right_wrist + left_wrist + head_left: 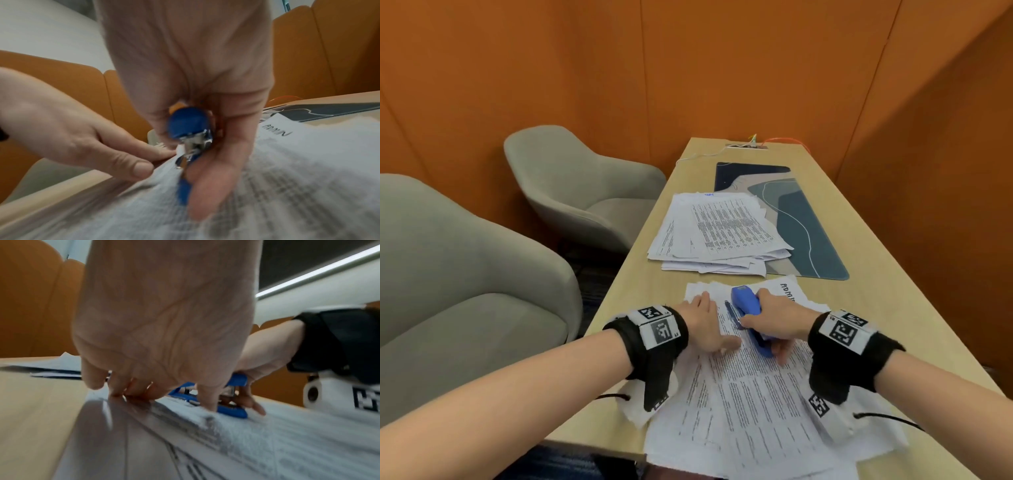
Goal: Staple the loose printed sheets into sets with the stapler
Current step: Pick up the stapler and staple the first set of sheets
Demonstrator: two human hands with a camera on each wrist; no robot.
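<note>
A blue stapler (747, 305) stands over the far left part of a spread of printed sheets (756, 394) at the near end of the table. My right hand (774, 317) grips the stapler (188, 125), thumb on top and fingers curled under its base. The stapler's mouth (207, 398) gapes over the paper's edge. My left hand (709, 322) lies with fingers straight on the sheets just left of the stapler, fingertips (131, 392) pressing the paper down. A second, larger pile of printed sheets (719, 233) lies farther up the table.
A dark blue patterned desk mat (791, 212) lies beyond the far pile, which overlaps it. A cable port with orange and white leads (748, 146) is at the table's far end. Two grey armchairs (585, 192) stand left of the table. Orange walls close in on all sides.
</note>
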